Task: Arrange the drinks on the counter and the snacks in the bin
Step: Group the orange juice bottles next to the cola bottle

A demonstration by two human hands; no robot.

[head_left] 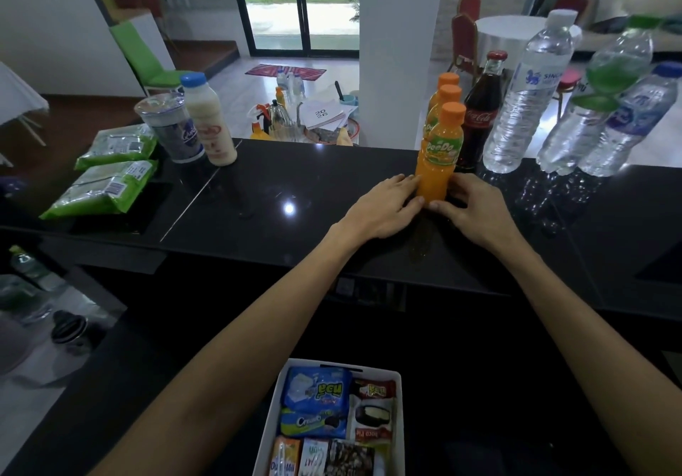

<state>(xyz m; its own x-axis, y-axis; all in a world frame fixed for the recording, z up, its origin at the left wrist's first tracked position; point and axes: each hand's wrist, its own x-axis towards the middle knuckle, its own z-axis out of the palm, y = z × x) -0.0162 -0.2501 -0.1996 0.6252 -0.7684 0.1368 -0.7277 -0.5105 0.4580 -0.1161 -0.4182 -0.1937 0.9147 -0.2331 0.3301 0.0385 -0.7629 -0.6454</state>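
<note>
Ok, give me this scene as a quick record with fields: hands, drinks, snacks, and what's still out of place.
left hand: straight fingers touch the front orange juice bottle near its base
right hand: fingers curl round the same bottle's base
drinks, right side: two more orange bottles in line behind it, cola bottle, several water bottles, all upright on the counter
drinks, left side: milk bottle, lidded cup
bin: white bin holds packaged snacks
still out: two green snack packs on the counter's left

Daylight floods through the glass door (pixel 295 3); the black counter (pixel 295 195) shows glare spots; edges bend, right bottles blur.
</note>
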